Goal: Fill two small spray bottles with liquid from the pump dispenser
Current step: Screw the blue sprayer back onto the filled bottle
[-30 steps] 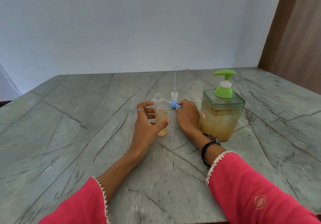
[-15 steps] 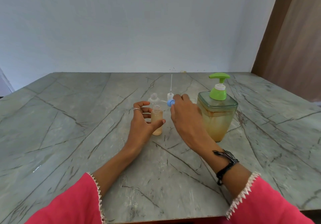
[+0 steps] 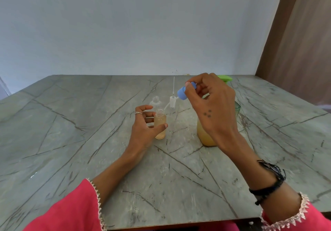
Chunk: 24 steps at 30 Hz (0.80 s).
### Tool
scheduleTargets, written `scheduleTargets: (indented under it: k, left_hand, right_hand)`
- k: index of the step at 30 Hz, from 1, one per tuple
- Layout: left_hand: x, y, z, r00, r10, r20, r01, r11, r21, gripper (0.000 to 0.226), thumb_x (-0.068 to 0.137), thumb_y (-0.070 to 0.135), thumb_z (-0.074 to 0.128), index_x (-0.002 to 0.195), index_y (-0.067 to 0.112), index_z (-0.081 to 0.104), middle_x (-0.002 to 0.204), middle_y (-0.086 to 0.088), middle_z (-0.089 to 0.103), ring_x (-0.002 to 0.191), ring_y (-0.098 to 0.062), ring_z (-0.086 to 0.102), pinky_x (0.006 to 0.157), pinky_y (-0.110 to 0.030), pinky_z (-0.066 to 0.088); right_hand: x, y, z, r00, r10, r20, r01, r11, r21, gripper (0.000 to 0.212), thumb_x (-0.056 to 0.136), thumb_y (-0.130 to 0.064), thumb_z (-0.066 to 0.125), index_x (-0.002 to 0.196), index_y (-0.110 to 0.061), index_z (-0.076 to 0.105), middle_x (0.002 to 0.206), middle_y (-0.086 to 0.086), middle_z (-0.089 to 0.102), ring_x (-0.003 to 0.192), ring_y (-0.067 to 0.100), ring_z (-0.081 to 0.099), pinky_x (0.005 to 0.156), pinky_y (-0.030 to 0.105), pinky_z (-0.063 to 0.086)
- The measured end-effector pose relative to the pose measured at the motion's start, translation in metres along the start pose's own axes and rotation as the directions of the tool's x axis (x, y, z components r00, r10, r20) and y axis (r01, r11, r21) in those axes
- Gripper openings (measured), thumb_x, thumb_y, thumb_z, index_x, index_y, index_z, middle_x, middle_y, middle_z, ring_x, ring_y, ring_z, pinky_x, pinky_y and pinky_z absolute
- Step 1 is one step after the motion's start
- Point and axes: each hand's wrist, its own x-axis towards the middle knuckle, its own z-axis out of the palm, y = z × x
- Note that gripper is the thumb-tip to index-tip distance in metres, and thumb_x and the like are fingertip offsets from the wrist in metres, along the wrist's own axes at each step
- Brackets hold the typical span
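No brand, label or writing can be read on any of the containers. The only marking in sight is a small cluster of dark dots on the back of the right hand [image 3: 210, 105].

The right hand is raised above the table [image 3: 71, 123], its thumb and fingertips pinching a blue spray cap [image 3: 185, 91]; a thin white dip tube [image 3: 167, 106] curves down and leftward from the cap. The left hand [image 3: 145, 128] rests on the table with its fingers and thumb curled loosely around a small uncapped spray bottle [image 3: 160, 124] filled with amber liquid; the thumb lies against the bottle's near side, while the fingers sit just behind it. This filled bottle stands upright below and to the left of the raised cap.

Just beyond the left hand's fingers stands a second small bottle [image 3: 155, 102], clear and uncapped. To its right, below the blue cap, a white sprayer head [image 3: 172, 102] stands upside down with its tube pointing straight up.

The pump dispenser [image 3: 206, 134] sits behind the right hand, which hides most of it: only the amber lower body, a strip of the clear rim and part of the green pump top [image 3: 224, 78] show past the hand and wrist. The right wrist wears a black bracelet [image 3: 268, 182], the left hand a ring, and both arms end in pink sleeves [image 3: 71, 211] with pale trim.
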Motion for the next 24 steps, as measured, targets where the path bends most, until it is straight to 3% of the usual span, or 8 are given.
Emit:
scheduleTargets:
  k: [5, 10, 16, 24]
  left_hand:
    - [-0.001, 0.001, 0.001, 1.0, -0.002, 0.001, 0.002, 1.0, 0.005, 0.063, 0.071, 0.014, 0.077, 0.115, 0.027, 0.034, 0.113, 0.002, 0.049, 0.1, -0.015, 0.054, 0.084, -0.023, 0.047]
    - [0.001, 0.001, 0.002, 1.0, 0.012, -0.004, -0.012, 0.999, 0.035, 0.064, 0.071, 0.015, 0.078, 0.114, 0.029, 0.033, 0.106, 0.009, 0.047, 0.091, -0.007, 0.052, 0.071, -0.01, 0.043]
    - [0.002, 0.0, 0.003, 1.0, 0.016, -0.011, -0.015, 0.999, 0.047, 0.064, 0.07, 0.016, 0.078, 0.112, 0.031, 0.032, 0.094, 0.024, 0.045, 0.084, 0.003, 0.052, 0.067, -0.008, 0.042]
    - [0.002, 0.0, 0.003, 1.0, 0.018, 0.003, -0.018, 0.998, 0.055, 0.065, 0.07, 0.015, 0.078, 0.113, 0.03, 0.032, 0.103, 0.011, 0.047, 0.086, -0.001, 0.053, 0.069, -0.009, 0.043]
  right_hand:
    - [0.0, -0.006, 0.004, 1.0, -0.025, -0.007, 0.025, 0.999, 0.037, 0.01, 0.085, -0.022, 0.057, 0.08, -0.015, 0.062, 0.076, 0.001, 0.064, 0.067, 0.009, 0.056, 0.062, 0.014, 0.043]
    - [-0.004, -0.006, 0.012, 0.999, -0.04, 0.036, 0.04, 0.999, 0.002, 0.011, 0.087, -0.019, 0.058, 0.082, -0.011, 0.064, 0.077, 0.002, 0.062, 0.067, 0.012, 0.055, 0.061, 0.022, 0.045]
    - [-0.005, -0.006, 0.016, 0.996, -0.054, 0.067, 0.055, 0.998, -0.026, 0.016, 0.087, -0.022, 0.055, 0.083, -0.011, 0.066, 0.078, 0.0, 0.061, 0.065, 0.012, 0.054, 0.062, 0.022, 0.044]
    - [-0.007, 0.0, 0.021, 0.981, 0.032, 0.193, -0.017, 0.996, -0.082, 0.021, 0.091, -0.026, 0.059, 0.105, -0.017, 0.071, 0.092, -0.004, 0.053, 0.071, 0.007, 0.054, 0.064, 0.015, 0.042]
